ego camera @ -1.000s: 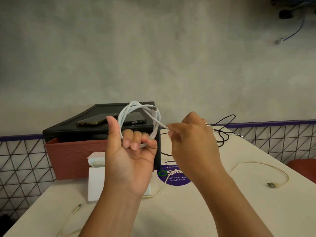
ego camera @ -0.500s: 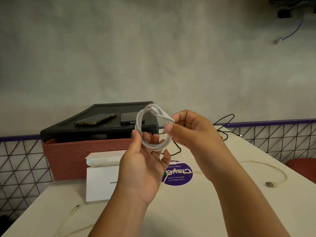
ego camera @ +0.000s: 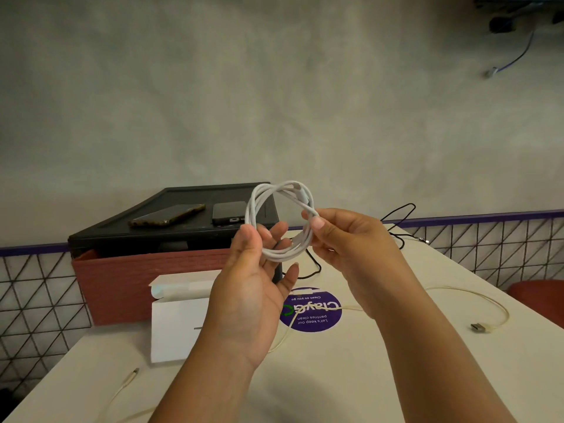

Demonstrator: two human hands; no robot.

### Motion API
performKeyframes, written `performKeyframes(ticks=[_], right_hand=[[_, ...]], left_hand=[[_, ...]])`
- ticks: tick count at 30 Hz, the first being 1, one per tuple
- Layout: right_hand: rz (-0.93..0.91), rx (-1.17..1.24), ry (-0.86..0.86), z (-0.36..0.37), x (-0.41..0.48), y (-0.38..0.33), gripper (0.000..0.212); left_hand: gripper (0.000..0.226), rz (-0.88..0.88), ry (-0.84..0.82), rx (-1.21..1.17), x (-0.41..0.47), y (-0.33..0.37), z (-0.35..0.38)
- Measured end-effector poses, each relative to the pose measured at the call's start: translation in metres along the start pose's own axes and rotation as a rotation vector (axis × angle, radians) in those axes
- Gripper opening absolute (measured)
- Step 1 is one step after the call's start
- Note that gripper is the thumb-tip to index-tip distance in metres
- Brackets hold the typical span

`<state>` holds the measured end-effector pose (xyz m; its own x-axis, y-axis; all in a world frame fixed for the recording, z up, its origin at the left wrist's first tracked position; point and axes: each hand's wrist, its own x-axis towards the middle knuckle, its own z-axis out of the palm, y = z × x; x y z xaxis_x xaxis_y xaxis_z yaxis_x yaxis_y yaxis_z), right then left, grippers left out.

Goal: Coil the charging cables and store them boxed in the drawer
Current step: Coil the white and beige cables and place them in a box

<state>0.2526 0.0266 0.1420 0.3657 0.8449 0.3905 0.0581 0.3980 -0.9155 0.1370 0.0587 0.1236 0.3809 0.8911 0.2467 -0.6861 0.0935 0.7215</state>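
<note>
White charging cable (ego camera: 276, 222), wound into a round coil of several loops, sits raised between your two hands, above the pale tabletop (ego camera: 351, 377) and in front of the black lidded bin (ego camera: 171, 230). Your left hand (ego camera: 253, 288) faces palm up with its fingers loosely curled through the coil's lower left side, cradling it rather than squeezing. Your right hand (ego camera: 345, 242) pinches the coil's right edge between thumb and fingertips. Just below the bin's red front stands a small white cardboard box (ego camera: 180, 322) with its top flap open. To the right of that box lies a round purple sticker (ego camera: 314, 312) on the table, and a cream-coloured cable (ego camera: 457, 296) runs loose across it, ending in a metal plug further right. A thin black cable (ego camera: 399, 215) lies tangled to the right of the bin, behind your right hand. On the bin's lid rest two phones, one with a patterned case (ego camera: 166, 215) and one dark (ego camera: 227, 212).
</note>
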Motion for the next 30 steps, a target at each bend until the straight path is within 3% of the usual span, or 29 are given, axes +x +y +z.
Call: performKeyframes(ticks=[6,17,23,26,30], right_hand=[[0.062,0.095,-0.046,0.001,-0.001,0.003,0.020],[0.136,0.404,-0.083,0.004,-0.001,0.001,0.026],[0.174,0.459,-0.073,-0.002,0.002,0.002,0.033],[0.192,0.278,0.021,-0.008,0.004,0.006,0.035],[0.324,-0.276,0.067,-0.015,0.012,0.030,0.028]], left_hand=[[0.020,0.024,0.071,0.066,0.001,-0.002,0.000],[0.017,-0.036,-0.002,-0.127,0.007,0.001,-0.007],[0.018,-0.067,0.006,0.010,0.007,0.001,-0.009],[0.025,-0.030,0.030,0.241,0.011,-0.006,-0.014],[0.048,-0.045,0.032,0.704,0.019,-0.029,-0.028]])
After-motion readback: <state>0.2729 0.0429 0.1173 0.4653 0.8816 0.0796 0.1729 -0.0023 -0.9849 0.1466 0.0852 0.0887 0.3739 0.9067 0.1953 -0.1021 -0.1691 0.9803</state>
